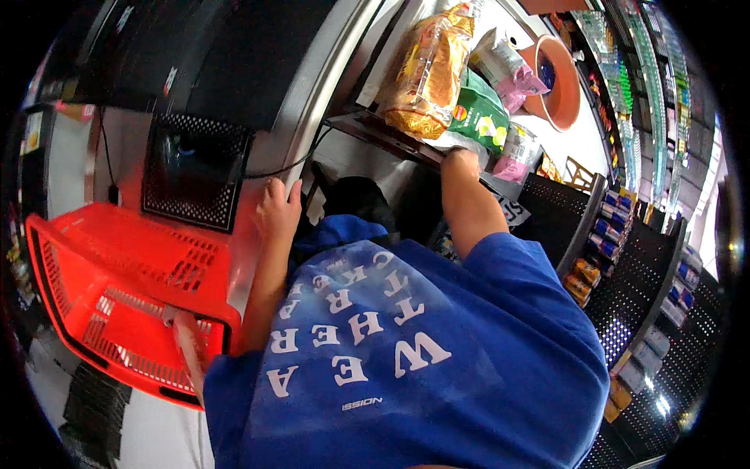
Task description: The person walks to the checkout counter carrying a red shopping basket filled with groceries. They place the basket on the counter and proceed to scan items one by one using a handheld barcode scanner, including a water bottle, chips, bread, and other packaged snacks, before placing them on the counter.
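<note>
My left hand (278, 208) is at the near end of a pale counter edge (328, 88), fingertips bent at the edge; its grip is unclear. My right hand (463, 161) is at the near edge of a white countertop, its fingers hidden by whitish plastic (460, 141). Just beyond it are a gold-wrapped loaf of bread (430, 76) and a green snack bag (481, 111). To its right lies a pink and clear packet (518, 152); another pink and white packet (510, 70) lies farther back, against an orange-pink round tub (562, 82).
A red plastic shopping basket (135, 258) stands at the left; a bare limb (190, 346), whose owner is unclear, reaches into it from behind my sleeve. A black perforated panel (193, 170) is beyond. Cans (609, 228) line the shelving at right. A black cable (275, 173) crosses near my left hand.
</note>
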`<state>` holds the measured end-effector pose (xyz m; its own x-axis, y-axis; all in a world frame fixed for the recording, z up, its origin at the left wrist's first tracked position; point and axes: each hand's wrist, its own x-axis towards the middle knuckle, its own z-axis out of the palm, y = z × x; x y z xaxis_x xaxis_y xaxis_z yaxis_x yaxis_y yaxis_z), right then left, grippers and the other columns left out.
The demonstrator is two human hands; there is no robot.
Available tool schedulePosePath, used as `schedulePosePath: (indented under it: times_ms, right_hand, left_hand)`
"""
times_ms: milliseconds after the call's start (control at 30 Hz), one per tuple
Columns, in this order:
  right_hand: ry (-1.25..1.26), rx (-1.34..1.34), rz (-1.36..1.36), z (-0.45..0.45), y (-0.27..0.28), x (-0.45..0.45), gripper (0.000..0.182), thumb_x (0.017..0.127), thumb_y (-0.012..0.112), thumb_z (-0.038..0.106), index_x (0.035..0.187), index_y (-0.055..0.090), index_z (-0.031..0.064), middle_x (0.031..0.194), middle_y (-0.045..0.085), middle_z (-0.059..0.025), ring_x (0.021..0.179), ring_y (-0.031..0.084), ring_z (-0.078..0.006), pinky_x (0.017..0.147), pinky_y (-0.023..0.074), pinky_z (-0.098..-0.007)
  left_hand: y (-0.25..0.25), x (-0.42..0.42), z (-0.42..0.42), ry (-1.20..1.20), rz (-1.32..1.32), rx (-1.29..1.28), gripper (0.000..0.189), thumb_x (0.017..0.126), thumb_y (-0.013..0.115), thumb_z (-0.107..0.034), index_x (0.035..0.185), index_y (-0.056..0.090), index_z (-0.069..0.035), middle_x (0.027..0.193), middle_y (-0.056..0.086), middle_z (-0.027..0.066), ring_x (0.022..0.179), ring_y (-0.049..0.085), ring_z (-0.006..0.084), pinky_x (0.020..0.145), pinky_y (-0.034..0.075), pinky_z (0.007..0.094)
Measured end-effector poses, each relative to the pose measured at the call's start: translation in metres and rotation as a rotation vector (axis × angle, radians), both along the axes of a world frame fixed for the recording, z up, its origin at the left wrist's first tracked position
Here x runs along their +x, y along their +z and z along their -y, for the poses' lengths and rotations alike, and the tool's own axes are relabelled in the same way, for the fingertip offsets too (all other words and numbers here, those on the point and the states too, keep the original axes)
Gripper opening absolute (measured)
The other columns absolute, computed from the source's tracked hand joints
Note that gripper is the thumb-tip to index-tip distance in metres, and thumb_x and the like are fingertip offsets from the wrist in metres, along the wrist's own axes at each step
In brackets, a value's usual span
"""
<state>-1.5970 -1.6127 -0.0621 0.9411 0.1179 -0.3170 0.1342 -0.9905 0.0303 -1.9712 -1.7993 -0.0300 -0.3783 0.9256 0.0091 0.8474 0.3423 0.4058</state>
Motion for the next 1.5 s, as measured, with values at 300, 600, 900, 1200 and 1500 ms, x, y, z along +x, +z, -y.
schedulePosePath:
  times_ms: [300, 600, 900, 1200, 1500]
  right_hand:
    - [0.183, 0.949, -0.574, 0.053, 0.029, -0.037, 0.04, 0.088, 0.053, 0.047, 0.079, 0.054, 0.0081, 0.066, 0.052, -0.004, 0.054, 0.051, -0.0148, 0.045, 0.0403, -0.0278]
    - [1.251, 0.543, -0.135, 0.004, 0.124, -0.122, 0.038, 0.09, 0.044, 0.031, 0.09, 0.062, -0.0024, 0.092, 0.063, -0.0248, 0.087, 0.06, -0.0419, 0.08, 0.0459, -0.0461]
    - [1.283, 1.032, -1.078, 0.056, 0.322, -0.152, 0.034, 0.091, 0.051, 0.026, 0.11, 0.061, -0.0015, 0.098, 0.063, -0.0121, 0.093, 0.059, -0.0216, 0.08, 0.0478, -0.0344]
    - [1.498, 0.693, -2.067, 0.124, 0.384, -0.294, 0.03, 0.089, 0.053, 0.022, 0.106, 0.061, -0.002, 0.092, 0.062, -0.0112, 0.084, 0.059, -0.0192, 0.075, 0.0469, -0.0315]
    - [2.467, 0.491, -1.763, 0.179, 0.311, -0.464, 0.021, 0.091, 0.052, 0.017, 0.082, 0.057, -0.0009, 0.077, 0.056, -0.017, 0.07, 0.058, -0.0302, 0.063, 0.0457, -0.0351]
  left_hand:
    - [0.054, -0.006, 0.011, 0.059, 0.564, -0.115, 0.027, 0.082, 0.065, -0.027, 0.084, 0.049, -0.005, 0.08, 0.056, 0.0136, 0.076, 0.056, 0.033, 0.065, 0.044, 0.0422]
    - [0.199, -0.004, 0.068, -0.16, 0.984, -0.194, 0.02, 0.082, 0.066, -0.021, 0.09, 0.057, -0.005, 0.083, 0.06, 0.0074, 0.078, 0.06, 0.0174, 0.067, 0.046, 0.0301]
    - [0.275, -0.059, 0.121, -0.066, 1.542, 0.055, 0.021, 0.087, 0.063, -0.024, 0.09, 0.057, -0.003, 0.084, 0.06, 0.0053, 0.079, 0.057, 0.0122, 0.07, 0.045, 0.0267]
    - [0.265, -0.06, 0.149, -0.07, 1.416, 0.207, 0.043, 0.079, 0.069, -0.042, 0.066, 0.056, -0.003, 0.06, 0.055, 0.0059, 0.056, 0.054, 0.015, 0.051, 0.042, 0.0296]
    - [0.268, -0.057, 0.166, -0.208, 1.227, 0.198, 0.031, 0.077, 0.071, -0.032, 0.072, 0.056, -0.005, 0.066, 0.057, 0.0082, 0.061, 0.057, 0.0221, 0.056, 0.043, 0.0336]
